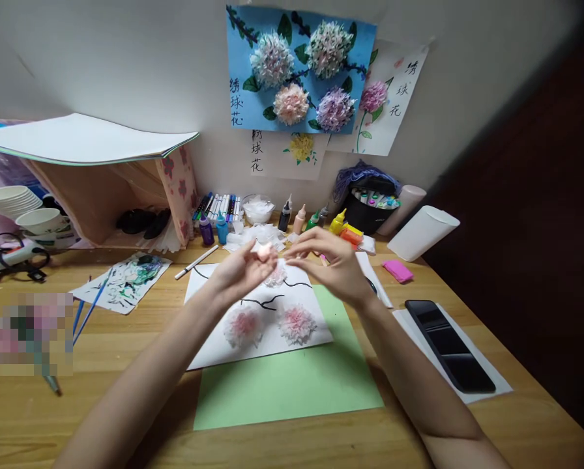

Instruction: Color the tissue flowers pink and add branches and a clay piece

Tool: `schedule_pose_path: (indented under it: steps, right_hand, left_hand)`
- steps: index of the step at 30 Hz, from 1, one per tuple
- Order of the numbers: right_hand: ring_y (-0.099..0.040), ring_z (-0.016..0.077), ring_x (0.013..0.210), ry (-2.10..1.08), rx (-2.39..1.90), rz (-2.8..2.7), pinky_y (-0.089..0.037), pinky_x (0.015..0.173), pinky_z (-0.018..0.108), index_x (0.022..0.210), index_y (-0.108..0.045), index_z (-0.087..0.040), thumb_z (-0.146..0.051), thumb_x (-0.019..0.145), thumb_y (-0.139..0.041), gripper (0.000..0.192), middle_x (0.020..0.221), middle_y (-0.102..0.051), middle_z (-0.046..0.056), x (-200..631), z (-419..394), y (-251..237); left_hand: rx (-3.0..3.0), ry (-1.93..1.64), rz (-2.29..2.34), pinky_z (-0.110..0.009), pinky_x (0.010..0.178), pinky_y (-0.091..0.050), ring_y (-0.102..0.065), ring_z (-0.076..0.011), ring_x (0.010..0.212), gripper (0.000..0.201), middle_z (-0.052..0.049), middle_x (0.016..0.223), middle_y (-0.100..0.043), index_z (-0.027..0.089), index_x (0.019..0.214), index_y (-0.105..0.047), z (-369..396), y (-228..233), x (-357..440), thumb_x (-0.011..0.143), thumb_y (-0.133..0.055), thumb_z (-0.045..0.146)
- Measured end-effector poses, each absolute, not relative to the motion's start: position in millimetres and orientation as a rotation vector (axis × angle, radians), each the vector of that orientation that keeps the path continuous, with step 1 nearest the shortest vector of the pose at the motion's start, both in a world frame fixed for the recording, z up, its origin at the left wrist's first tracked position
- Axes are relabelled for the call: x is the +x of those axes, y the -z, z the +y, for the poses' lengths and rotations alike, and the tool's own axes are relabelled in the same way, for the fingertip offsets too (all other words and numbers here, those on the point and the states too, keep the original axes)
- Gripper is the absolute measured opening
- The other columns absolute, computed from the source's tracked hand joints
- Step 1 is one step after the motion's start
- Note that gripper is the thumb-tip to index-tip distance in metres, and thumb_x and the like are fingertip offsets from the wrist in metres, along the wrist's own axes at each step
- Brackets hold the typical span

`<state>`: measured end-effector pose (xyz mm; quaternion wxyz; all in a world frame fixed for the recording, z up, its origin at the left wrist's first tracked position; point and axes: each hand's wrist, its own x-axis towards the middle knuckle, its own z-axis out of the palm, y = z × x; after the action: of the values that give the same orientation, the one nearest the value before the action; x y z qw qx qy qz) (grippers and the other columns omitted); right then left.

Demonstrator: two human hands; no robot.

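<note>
My left hand (246, 270) is turned palm up above the white paper, with a small pale pink lump (265, 251) resting at its fingers. Just right of it is my right hand (334, 260), palm down, its bent fingers and thumb apart and pointing at the lump. Nothing shows between them. On the white sheet (208, 348) below are fluffy pink-and-white paper-like flowers: one at left (244, 326), one at right (296, 324), and one further back (275, 275), partly behind my hands. Black branch lines (262, 302) are drawn between them.
Under the sheet lies green paper (287, 391). Paint bottles (222, 228), white shreds (257, 236) and a marker set (218, 207) stand behind. A phone (448, 345) and pink packet (397, 271) lie right; a paint-smeared sheet (126, 280) and brushes (94, 303) lie left.
</note>
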<state>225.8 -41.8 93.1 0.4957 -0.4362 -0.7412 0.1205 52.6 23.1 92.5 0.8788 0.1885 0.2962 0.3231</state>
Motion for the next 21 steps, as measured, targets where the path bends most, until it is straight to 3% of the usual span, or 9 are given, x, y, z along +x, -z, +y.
schedule_pose_path:
  steps: [4, 7, 10, 16, 18, 21]
  right_hand:
    - [-0.057, 0.0181, 0.088, -0.107, -1.076, -2.078, -0.048, 0.079, 0.035, 0.102, -0.069, -0.022, -0.02, 0.087, -0.057, 0.019, 0.094, -0.065, 0.006, 197, -45, -78]
    - [-0.053, 0.0194, 0.086, 0.085, -1.142, -2.101, -0.044, 0.077, 0.036, 0.09, -0.071, -0.024, -0.019, 0.089, -0.053, 0.019, 0.089, -0.067, 0.005, 191, -44, -70]
    - [-0.05, 0.021, 0.084, 0.195, -1.233, -2.029, -0.041, 0.074, 0.037, 0.075, -0.069, -0.022, -0.024, 0.084, -0.062, 0.012, 0.083, -0.067, 0.005, 192, -45, -68]
    - [-0.05, 0.021, 0.084, 0.052, -1.238, -2.08, -0.04, 0.078, 0.037, 0.07, -0.065, -0.022, -0.033, 0.076, -0.071, 0.013, 0.084, -0.065, 0.004, 203, -47, -81]
    - [-0.052, 0.0206, 0.086, -0.007, -1.229, -2.051, -0.042, 0.078, 0.036, 0.079, -0.067, -0.022, -0.032, 0.079, -0.068, 0.01, 0.088, -0.066, 0.004, 208, -46, -85]
    - [-0.054, 0.0224, 0.092, -0.011, -1.327, -1.951, -0.043, 0.081, 0.036, 0.097, -0.066, -0.021, -0.028, 0.081, -0.065, 0.018, 0.098, -0.066, 0.007, 215, -43, -85]
  left_hand:
    - [0.299, -0.585, 0.547, -0.019, 0.051, -0.048, -0.052, -0.0104, 0.052, 0.047, -0.005, 0.059, -0.052, 0.007, 0.078, -0.058, 5, -90, 65, 0.097, -0.025, 0.034]
    - [0.292, -0.615, 0.541, -0.015, 0.051, -0.047, -0.049, -0.0069, 0.048, 0.049, -0.005, 0.058, -0.052, 0.007, 0.07, -0.056, 1, -90, 66, 0.098, -0.022, 0.029]
    - [0.362, -0.633, 0.526, -0.014, 0.049, -0.046, -0.052, -0.0064, 0.05, 0.042, -0.004, 0.059, -0.053, 0.008, 0.07, -0.057, 0, -84, 68, 0.097, -0.028, 0.021]
    - [0.393, -0.578, 0.478, -0.01, 0.035, -0.034, -0.046, -0.0029, 0.042, 0.022, 0.001, 0.059, -0.051, 0.009, 0.085, -0.061, 2, -70, 72, 0.091, -0.04, 0.008]
    - [0.357, -0.602, 0.51, -0.011, 0.045, -0.044, -0.056, -0.0053, 0.051, 0.023, -0.002, 0.066, -0.059, 0.008, 0.094, -0.06, 3, -71, 71, 0.094, -0.037, 0.011]
    - [0.357, -0.65, 0.553, -0.019, 0.074, -0.054, -0.066, -0.012, 0.077, 0.033, -0.011, 0.082, -0.066, 0.003, 0.104, -0.057, 0, -74, 71, 0.097, -0.029, 0.021]
